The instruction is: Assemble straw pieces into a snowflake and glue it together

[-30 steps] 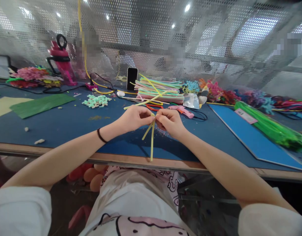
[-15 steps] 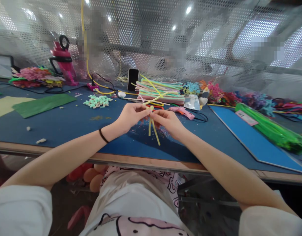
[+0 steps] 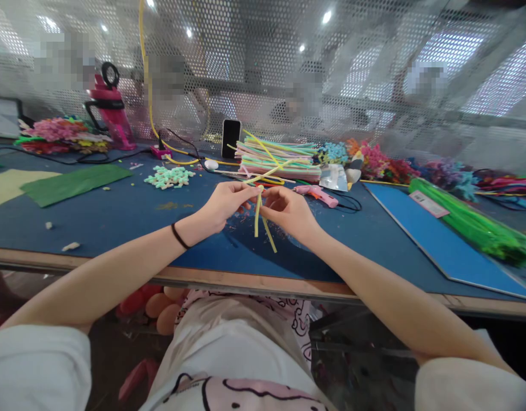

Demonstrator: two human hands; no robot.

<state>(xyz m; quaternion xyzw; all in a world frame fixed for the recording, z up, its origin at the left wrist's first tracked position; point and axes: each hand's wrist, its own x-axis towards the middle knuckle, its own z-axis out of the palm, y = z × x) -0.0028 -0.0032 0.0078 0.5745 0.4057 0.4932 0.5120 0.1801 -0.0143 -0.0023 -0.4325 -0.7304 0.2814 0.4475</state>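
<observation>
My forearms (image 3: 117, 277) slant inward over the front edge of the desk (image 3: 129, 220); my left hand (image 3: 227, 202) and right hand (image 3: 292, 212) nearly meet, each grip pinching the yellow strips (image 3: 257, 220) near their top, two ends dangling; beyond lie a pink glue gun (image 3: 325, 197) and pastel sticks (image 3: 284, 154)
</observation>
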